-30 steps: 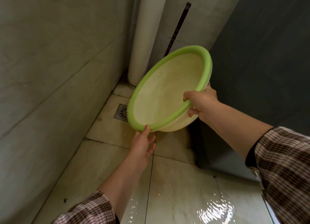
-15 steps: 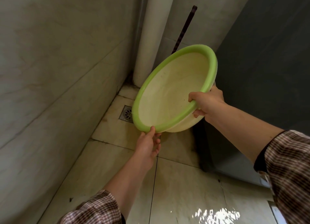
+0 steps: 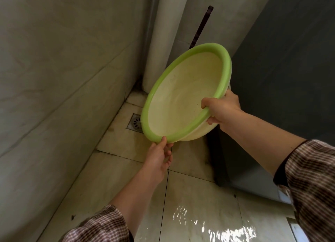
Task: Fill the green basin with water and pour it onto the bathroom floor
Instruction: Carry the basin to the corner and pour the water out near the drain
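The green basin (image 3: pixel 184 94), pale yellow inside with a green rim, hangs tilted steeply toward me above the floor. No water shows inside it. My right hand (image 3: pixel 223 109) grips its right rim, thumb inside. My left hand (image 3: pixel 159 156) holds the lowest part of the rim, thumb on top and fingers beneath. Water spreads and glints on the bathroom floor (image 3: pixel 208 223) at the lower right, near my feet.
A floor drain (image 3: pixel 135 123) sits in the corner, partly behind the basin. A white pipe (image 3: pixel 159 42) runs up the corner, with a dark rod (image 3: pixel 201 25) beside it. A tiled wall fills the left; a dark grey panel (image 3: pixel 282 78) stands close on the right.
My left hand rose from just under the basin to take hold of its lower rim. The basin stayed tilted and shifted slightly right in view.
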